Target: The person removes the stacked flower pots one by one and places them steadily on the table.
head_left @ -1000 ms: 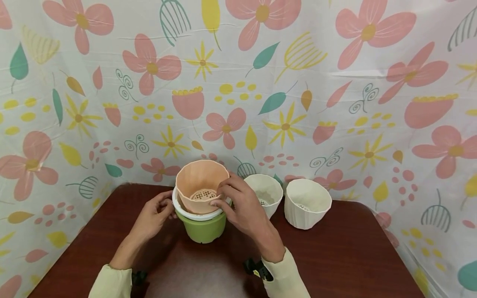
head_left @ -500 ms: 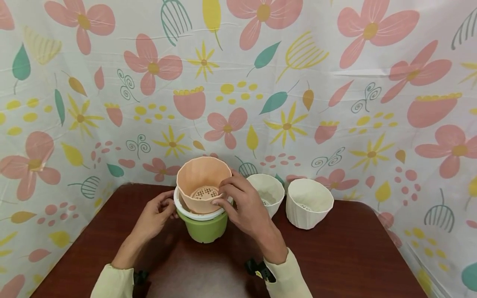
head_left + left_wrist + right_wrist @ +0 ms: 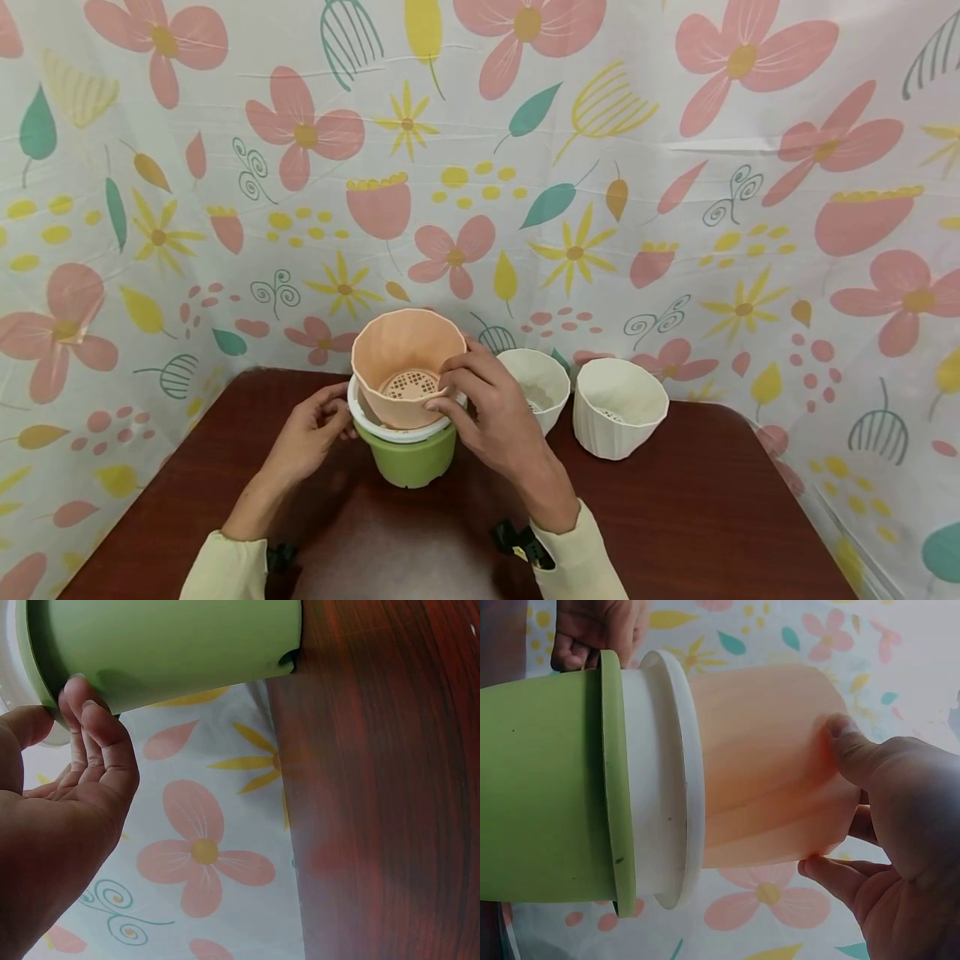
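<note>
Pinching the peach flowerpot (image 3: 407, 362) at four o'clock, the right hand (image 3: 495, 408) is holding it mouth-up, axis near-vertical, left hand (image 3: 311, 429) gripping the green flowerpot (image 3: 412, 462).

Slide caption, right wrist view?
Right hand grips the peach pot, partly inside a white pot nested in a green pot.

Free table (image 3: 405, 542) before the green pot (image 3: 412, 463), white pots (image 3: 617, 433) rightward

The peach pot (image 3: 408, 350) has risen a little out of the white pot (image 3: 654, 787): its far rim stands higher against the flowered backdrop (image 3: 480, 279) and slightly more outer wall shows. The right hand (image 3: 491, 408), pinching its rim, has edged up with it.
</note>
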`<state>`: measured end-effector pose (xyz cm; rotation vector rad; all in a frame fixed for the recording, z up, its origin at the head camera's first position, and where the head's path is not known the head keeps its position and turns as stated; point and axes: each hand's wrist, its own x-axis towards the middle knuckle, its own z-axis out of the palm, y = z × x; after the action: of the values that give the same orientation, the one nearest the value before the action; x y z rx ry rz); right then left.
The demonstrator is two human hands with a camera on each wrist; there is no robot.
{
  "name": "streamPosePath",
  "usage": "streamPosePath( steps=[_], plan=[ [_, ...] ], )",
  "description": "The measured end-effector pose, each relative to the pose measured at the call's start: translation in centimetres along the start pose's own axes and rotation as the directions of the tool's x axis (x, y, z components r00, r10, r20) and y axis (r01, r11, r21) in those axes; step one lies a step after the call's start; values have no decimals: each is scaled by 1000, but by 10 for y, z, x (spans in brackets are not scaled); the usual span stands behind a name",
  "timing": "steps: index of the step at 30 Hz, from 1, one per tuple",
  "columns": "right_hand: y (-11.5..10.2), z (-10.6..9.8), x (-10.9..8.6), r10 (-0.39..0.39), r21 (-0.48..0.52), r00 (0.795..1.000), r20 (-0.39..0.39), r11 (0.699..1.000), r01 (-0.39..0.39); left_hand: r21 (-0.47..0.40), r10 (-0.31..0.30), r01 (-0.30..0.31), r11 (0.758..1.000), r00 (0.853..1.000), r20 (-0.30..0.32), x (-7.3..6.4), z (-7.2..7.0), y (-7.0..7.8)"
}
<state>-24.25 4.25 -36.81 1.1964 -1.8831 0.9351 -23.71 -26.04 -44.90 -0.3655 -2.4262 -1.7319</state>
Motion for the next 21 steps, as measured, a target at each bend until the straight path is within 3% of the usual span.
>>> streamPosePath(
  steps=[21],
  plan=[
    [-12,-10,3,-47,-2,996,-74,999,47,14,1,-1,1000,1000,2,-2,0,1]
  ],
)
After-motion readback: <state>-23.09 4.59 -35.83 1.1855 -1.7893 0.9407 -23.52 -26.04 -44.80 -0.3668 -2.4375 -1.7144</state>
